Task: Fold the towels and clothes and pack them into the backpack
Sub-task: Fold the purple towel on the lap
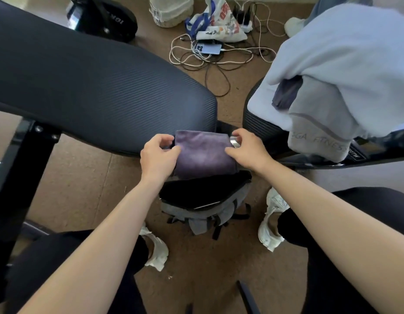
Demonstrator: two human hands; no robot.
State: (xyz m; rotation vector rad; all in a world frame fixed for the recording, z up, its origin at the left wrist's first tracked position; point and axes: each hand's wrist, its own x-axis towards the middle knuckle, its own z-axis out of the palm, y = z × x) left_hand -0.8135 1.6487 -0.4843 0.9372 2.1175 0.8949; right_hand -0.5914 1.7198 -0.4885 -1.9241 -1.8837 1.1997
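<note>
Far left, the long black pad [94, 87] lies bare, a flat place that looks handy for folding.

In to the middle: the left hand [159, 155] has the towel [204, 152] by its left edge, fingers curled round it and thumb laid across the top. A grip at each side makes sense, since it keeps the folds stacked so the bundle can go down as one piece.

The towel is a dusky purple, soft and napped, folded into a thick, neat rectangle with square edges. It's held in the air just in front of the pad's end, right over the backpack [203, 200]. The bag is grey with a dark lining. It stands on the floor between the shoes, mouth gaping upward and ready to take the towel. I'd say the bundle looks narrow enough to fit.

The right hand [246, 148] mirrors the left, thumb on the right edge and fingers curled behind it, pinching the cloth.

Far right, the pile [343, 53] waits on a second pad, with a pale blue garment draped over a grey lettered towel, loose and unfolded. By my reading there's plenty left to do.

Beyond, on the far floor, there's a tangle of cables [219, 62].
</note>
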